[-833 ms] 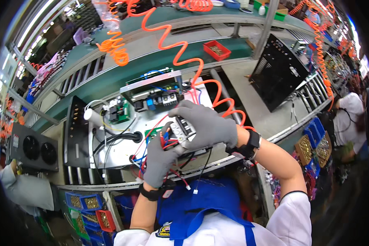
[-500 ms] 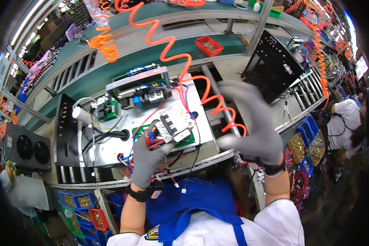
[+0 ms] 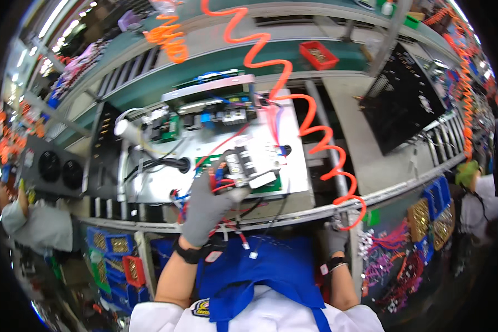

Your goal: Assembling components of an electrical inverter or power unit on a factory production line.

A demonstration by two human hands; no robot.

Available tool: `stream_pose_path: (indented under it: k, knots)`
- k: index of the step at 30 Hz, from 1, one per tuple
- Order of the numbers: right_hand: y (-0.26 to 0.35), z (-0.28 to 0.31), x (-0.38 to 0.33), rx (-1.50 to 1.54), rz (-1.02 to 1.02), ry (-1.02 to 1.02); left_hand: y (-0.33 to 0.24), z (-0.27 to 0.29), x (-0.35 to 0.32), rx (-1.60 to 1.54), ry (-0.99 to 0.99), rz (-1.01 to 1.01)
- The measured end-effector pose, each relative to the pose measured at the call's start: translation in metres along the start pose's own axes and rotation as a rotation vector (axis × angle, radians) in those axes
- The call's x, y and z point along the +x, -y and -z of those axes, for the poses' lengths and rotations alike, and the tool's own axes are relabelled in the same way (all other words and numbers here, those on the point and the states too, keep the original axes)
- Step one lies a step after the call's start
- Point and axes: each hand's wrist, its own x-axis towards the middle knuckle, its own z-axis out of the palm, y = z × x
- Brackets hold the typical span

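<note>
My left hand (image 3: 207,213), in a grey glove, is closed on the near left side of a white block with black slots (image 3: 244,160), perhaps a terminal block. Its thumb presses on the near edge, and red and blue wires (image 3: 221,183) show beside the fingers. The block sits tilted over a green circuit board (image 3: 276,183) on a silver metal plate (image 3: 149,191). My right hand (image 3: 336,238), also gloved, is low at the bench's front edge, beside the lower end of an orange coiled hose (image 3: 337,157). Its fingers look curled around something small and metallic, too blurred to name.
Behind the block stand electronic parts and a metal bracket (image 3: 205,91). Black perforated panels (image 3: 401,102) lean at the right. A red bin of small parts (image 3: 318,55) stands at the back. Blue bins (image 3: 437,196) flank the lower right. Co-workers (image 3: 36,216) are at both sides.
My right hand has come down from above the bench's right part to its front edge by the hose end. The left hand keeps its hold on the block. The whole view has shifted.
</note>
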Motion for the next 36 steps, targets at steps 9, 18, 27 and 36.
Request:
stream_pose_path:
  k: [9,18,27,36]
  knots:
    - [0.137,0.08,0.039,0.6,-0.248,0.227,0.018,0.007,0.005,0.162,-0.008,-0.094]
    - [0.426,0.157,0.098,1.27,0.578,0.134,0.013,0.009,0.005,0.192,-0.011,-0.2]
    - [0.574,0.064,0.064,1.004,0.623,0.516,0.018,0.012,0.007,0.167,0.007,-0.25]
    - [0.6,0.039,0.047,0.722,0.563,0.608,0.033,0.007,0.009,0.23,-0.03,-0.249]
